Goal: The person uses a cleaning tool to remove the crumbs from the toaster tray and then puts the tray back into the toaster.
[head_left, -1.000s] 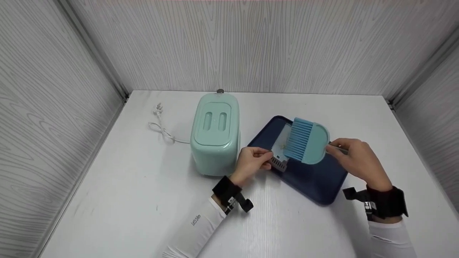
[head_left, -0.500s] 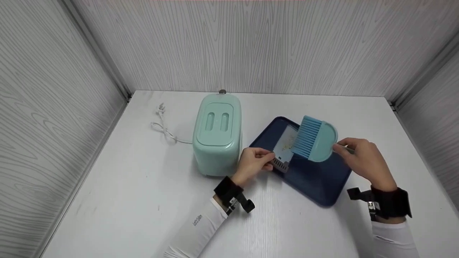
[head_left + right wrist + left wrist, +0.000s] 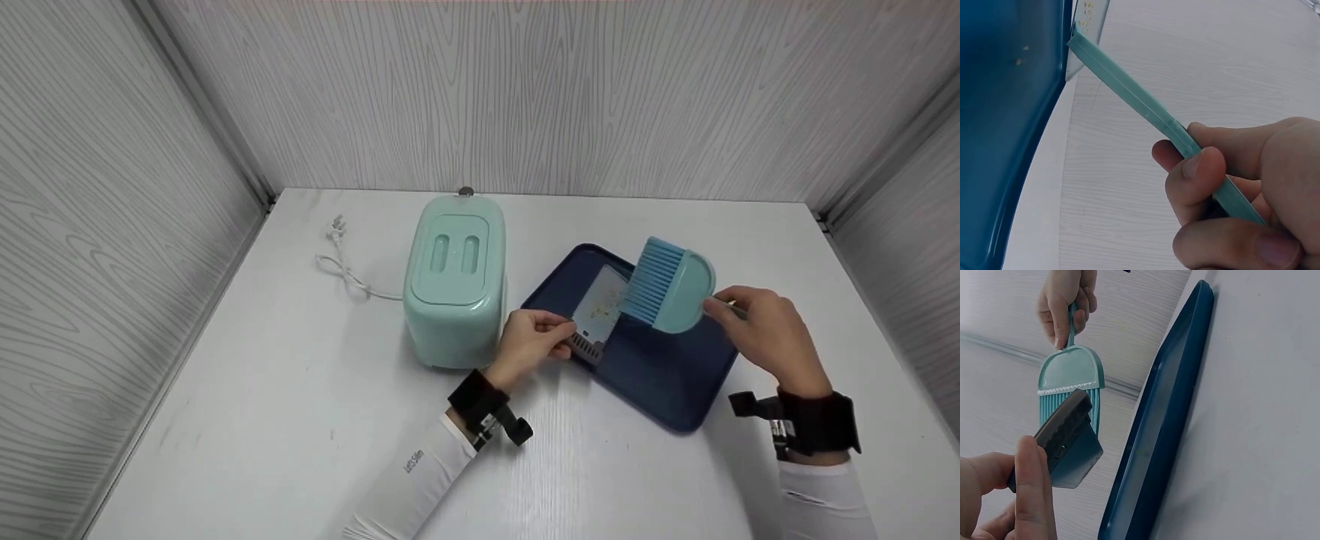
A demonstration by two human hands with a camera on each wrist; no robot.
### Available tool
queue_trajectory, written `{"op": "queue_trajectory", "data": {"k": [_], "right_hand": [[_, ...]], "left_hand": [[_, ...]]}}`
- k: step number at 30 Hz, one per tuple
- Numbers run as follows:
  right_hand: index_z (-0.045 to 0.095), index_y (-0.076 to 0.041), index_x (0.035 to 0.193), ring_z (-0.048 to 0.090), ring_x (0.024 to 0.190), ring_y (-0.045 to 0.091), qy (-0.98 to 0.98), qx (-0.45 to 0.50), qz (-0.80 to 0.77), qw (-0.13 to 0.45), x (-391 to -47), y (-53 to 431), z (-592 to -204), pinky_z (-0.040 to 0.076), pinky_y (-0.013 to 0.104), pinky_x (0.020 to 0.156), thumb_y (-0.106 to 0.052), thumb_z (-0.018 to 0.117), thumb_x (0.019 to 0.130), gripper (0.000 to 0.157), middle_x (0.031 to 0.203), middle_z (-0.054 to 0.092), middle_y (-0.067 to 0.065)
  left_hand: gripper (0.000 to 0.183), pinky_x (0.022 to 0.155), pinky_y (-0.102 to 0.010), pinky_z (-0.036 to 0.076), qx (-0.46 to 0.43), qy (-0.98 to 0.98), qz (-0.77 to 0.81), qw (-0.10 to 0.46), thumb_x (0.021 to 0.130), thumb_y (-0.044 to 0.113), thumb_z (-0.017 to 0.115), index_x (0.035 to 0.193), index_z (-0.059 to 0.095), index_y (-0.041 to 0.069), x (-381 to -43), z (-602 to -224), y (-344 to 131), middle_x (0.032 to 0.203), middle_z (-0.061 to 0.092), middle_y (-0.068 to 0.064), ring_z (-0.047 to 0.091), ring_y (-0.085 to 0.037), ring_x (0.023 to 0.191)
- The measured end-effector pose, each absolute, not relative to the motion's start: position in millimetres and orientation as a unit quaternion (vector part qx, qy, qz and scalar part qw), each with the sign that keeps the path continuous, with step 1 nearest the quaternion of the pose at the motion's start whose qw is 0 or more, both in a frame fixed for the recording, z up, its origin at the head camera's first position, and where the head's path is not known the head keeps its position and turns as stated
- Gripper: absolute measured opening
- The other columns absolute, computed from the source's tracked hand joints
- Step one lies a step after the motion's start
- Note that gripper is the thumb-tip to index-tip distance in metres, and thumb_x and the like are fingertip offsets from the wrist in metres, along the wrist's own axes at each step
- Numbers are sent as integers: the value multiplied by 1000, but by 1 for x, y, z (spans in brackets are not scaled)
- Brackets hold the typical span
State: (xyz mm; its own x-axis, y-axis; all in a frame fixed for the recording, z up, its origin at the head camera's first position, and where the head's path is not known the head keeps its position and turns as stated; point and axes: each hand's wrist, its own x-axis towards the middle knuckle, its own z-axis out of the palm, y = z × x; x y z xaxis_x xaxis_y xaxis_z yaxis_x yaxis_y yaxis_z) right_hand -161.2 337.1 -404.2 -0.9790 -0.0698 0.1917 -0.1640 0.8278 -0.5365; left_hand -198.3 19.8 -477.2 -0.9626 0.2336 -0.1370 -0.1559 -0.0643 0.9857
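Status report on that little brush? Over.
Left hand pinching dark-ended plate, yellowish bits on it. Right hand gripping brush handle, bristles by plate. Blue tray beneath; no obstruction seen.

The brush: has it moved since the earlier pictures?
Yes. In the head view, the brush has moved to the right, farther from the green appliance.

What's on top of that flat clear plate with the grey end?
Small yellowish crumbs lie on the clear flat plate. The turquoise brush with blue bristles covers part of its edge, and the left hand hides a grey corner; anything there is hidden.
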Motion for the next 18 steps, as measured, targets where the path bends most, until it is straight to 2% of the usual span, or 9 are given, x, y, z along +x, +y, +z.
{"op": "queue_trajectory", "data": {"k": [8, 15, 18], "right_hand": [[75, 0, 111, 56, 57, 11, -945, 52, 307, 97, -160, 341, -402, 41, 26, 49, -32, 62, 106, 35, 73, 69, 6], [75, 0, 114, 57, 56, 8, -937, 37, 328, 116, -158, 338, -398, 40, 24, 49, -32, 62, 106, 35, 69, 67, 4], [75, -1, 113, 54, 53, 9, -932, 40, 336, 131, -158, 333, -398, 38, 24, 48, -31, 63, 105, 33, 65, 63, 5]], "left_hand": [[19, 63, -28, 65, 44, 667, 731, 135, 94, 2, 73, 107, 72, -12, -197, -479, 18, 82, 74, -15, 68, -10, 56], [20, 63, -30, 65, 41, 677, 722, 135, 94, 3, 74, 107, 72, -12, -198, -479, 19, 85, 75, -18, 67, -9, 55], [20, 64, -33, 66, 44, 679, 720, 134, 94, 3, 74, 107, 72, -12, -199, -480, 18, 84, 75, -17, 67, -9, 55]]}}
